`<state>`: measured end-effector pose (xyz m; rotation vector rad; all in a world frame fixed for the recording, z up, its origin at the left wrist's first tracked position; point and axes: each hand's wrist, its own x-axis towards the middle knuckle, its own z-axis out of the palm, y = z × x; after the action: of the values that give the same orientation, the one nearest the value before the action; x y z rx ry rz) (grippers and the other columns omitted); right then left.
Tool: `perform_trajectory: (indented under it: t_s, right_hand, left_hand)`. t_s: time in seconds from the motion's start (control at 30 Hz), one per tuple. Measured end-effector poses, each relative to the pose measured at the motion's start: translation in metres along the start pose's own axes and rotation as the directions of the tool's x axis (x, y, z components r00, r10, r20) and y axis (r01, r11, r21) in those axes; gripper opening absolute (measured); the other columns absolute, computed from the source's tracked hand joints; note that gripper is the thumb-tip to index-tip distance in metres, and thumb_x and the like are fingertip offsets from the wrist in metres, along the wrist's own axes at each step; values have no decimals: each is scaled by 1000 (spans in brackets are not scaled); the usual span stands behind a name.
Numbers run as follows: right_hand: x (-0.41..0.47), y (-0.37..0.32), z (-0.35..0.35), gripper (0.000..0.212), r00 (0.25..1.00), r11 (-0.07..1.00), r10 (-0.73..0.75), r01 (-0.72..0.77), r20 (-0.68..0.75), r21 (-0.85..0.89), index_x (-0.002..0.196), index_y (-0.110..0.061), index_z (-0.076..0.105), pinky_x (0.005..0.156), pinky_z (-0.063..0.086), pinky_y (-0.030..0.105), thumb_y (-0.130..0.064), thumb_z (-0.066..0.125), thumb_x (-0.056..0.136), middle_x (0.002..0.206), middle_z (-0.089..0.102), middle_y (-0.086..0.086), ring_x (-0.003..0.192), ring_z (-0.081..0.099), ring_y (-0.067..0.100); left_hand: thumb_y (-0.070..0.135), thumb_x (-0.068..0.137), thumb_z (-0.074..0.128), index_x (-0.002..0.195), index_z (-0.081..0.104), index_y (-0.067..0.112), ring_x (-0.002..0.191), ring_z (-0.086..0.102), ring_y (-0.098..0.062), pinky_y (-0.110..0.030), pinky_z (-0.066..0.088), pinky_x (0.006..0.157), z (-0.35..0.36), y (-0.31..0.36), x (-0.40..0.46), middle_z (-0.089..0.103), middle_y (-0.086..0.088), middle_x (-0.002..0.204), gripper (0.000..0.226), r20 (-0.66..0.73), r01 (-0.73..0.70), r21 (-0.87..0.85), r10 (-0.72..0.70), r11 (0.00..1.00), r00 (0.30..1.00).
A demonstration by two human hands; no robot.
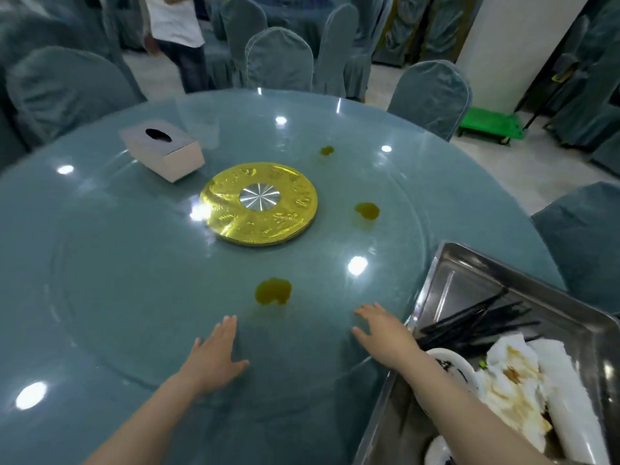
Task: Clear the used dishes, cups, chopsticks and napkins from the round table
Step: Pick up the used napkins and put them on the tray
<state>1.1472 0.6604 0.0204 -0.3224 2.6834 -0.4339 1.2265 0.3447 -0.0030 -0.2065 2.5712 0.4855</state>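
Head view. Left hand (pixel 214 355) and right hand (pixel 382 333) lie flat at lower centre, fingers spread, holding nothing, on the glass turntable (pixel 117 263).

Risk, as I judge it: the turntable could spin and a hand smear the nearest sauce spill (pixel 272 291).

Count:
- three spills
- one tissue box (pixel 164 154), upper left
- one steel tray (pixel 469 273), lower right, holding black chopsticks (pixel 479 322), stained napkins (pixel 513 380), and dishes whose number I can't tell

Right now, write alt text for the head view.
Both hands, left and right, rest open on a glass turntable bearing three yellow-green spills and a tissue box. A steel tray at right holds black chopsticks, stained napkins and dishes.
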Motion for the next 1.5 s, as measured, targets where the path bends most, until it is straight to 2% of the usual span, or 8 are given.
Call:
perform_trajectory:
  t_s: [0.2, 0.4, 0.63, 0.77, 0.93, 1.23, 1.37, 1.5]
  right_hand:
    - [10, -27, 17, 61, 986, 981, 17, 15, 165, -194, 148, -20, 26, 115, 23, 41, -48, 40, 96, 160, 12, -1, 145, 18, 20]
    - [15, -39, 13, 57, 984, 959, 94, -48, 151, -280, 135, -17, 40, 106, 27, 51, -55, 38, 92, 150, 30, 0, 135, 33, 24]
    - [24, -29, -6, 62, 977, 955, 195, -170, 82, -244, 138, -8, 37, 110, 29, 47, -48, 45, 92, 152, 26, 8, 140, 21, 29]
    - [13, -39, 7, 55, 995, 978, 81, -90, -56, -186, 139, -10, 34, 113, 27, 42, -37, 47, 93, 148, 30, 8, 143, 18, 28]
    - [-2, -61, 27, 60, 997, 985, -38, 49, 69, -164, 149, -11, 22, 117, 19, 36, -30, 44, 96, 159, 15, 6, 146, 12, 24]
    - [-5, -103, 59, 63, 971, 977, -192, 204, 143, -68, 151, -16, 17, 118, 11, 33, -33, 44, 97, 161, 5, 3, 147, 5, 21]
    - [-2, -76, 44, 66, 987, 995, -104, 101, 125, 27, 152, -17, 15, 117, 9, 29, -34, 47, 97, 161, 3, 1, 147, 4, 17]
    - [-7, -40, 32, 74, 994, 992, -2, 16, 108, -126, 153, -19, 8, 118, 16, 39, -38, 49, 95, 161, -3, 0, 148, 1, 22]
  left_hand:
    - [46, 90, 55, 152, -10, 15, 148, -6, -20, -40, 6, 118, -7, -22, 1, -13, -6, 160, 95, 29, -19, -9, 19, 1000, 999]
    - [45, 91, 55, 153, -7, 16, 148, -6, -19, -36, 6, 119, -8, -17, 1, -13, -6, 160, 93, 54, -53, -28, 54, 998, 997]
    - [46, 92, 52, 154, 3, 20, 148, 3, -16, -32, 10, 119, -11, 14, 4, -7, -4, 161, 83, 122, -182, 4, 180, 983, 976]
    - [44, 91, 53, 154, 0, 22, 148, 2, -12, -30, 8, 119, 1, 40, 11, -7, 0, 161, 84, 130, -250, -80, 259, 965, 957]
    - [38, 93, 52, 153, 16, 22, 144, 23, -13, -29, 4, 117, 6, 71, 17, 23, 0, 158, 71, 91, -306, -168, 324, 937, 942]
    - [20, 95, 50, 149, 30, 19, 144, 25, -11, -21, 4, 115, -12, 36, 1, 35, 0, 153, 57, -316, -301, -246, 217, 921, 923]
    - [21, 95, 51, 148, 33, 22, 144, 26, -20, -28, 14, 116, -22, 13, -4, 34, -1, 154, 56, -321, -178, -327, 68, 928, 945]
    - [18, 93, 55, 145, 38, 21, 141, 32, -25, -34, 26, 115, -23, 0, -12, 40, -5, 150, 54, -340, -115, -429, -43, 896, 939]
